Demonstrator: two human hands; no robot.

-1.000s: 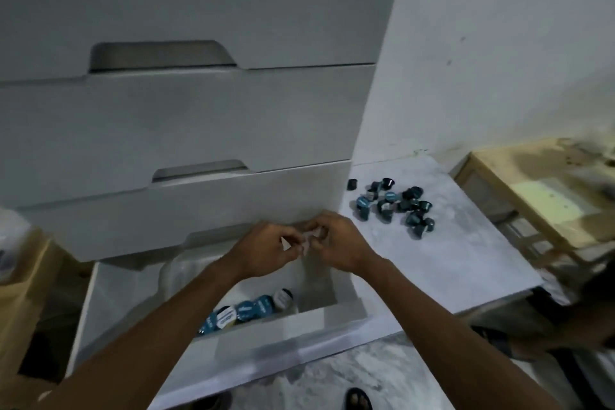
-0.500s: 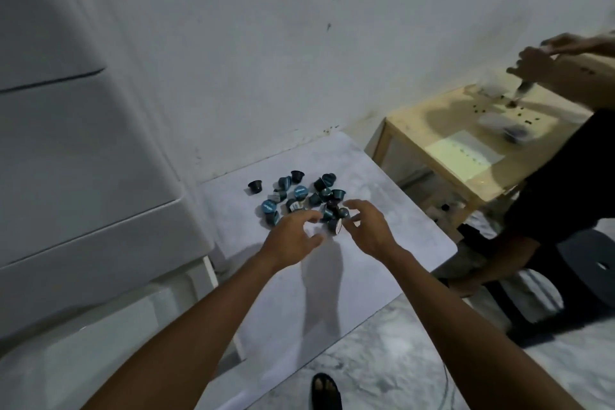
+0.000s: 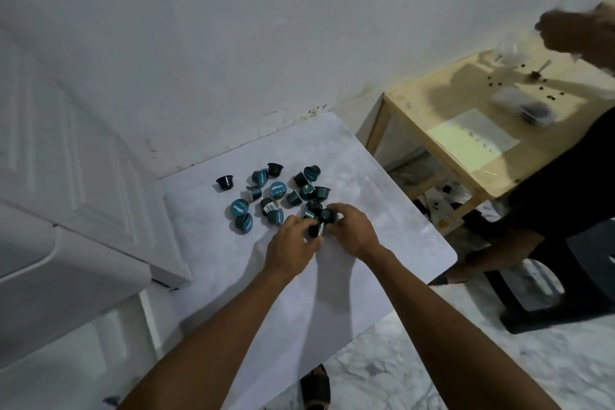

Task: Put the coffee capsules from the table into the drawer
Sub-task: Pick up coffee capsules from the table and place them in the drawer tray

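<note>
Several dark and teal coffee capsules (image 3: 277, 190) lie in a loose cluster on the white marble-look table (image 3: 392, 226). At the cluster's near right edge, my left hand (image 3: 293, 251) curls its fingers around a dark capsule (image 3: 315, 230). Beside it, my right hand (image 3: 352, 230) closes on another dark capsule (image 3: 327, 215). The two hands almost touch. A lone black capsule (image 3: 225, 182) stands apart at the left. The open drawer (image 3: 66, 373) shows only as a blurred white part at the lower left; its inside is not visible.
The white drawer cabinet (image 3: 73, 210) stands left of the table, against the wall. To the right is a wooden side table (image 3: 432, 130) where another person's hand (image 3: 572, 33) works, with small dark bits and containers on it. That person's dark legs fill the right side.
The view swung from the open drawer to the table. Both hands moved from above the drawer to the capsule cluster and have closed on capsules at its near edge.
</note>
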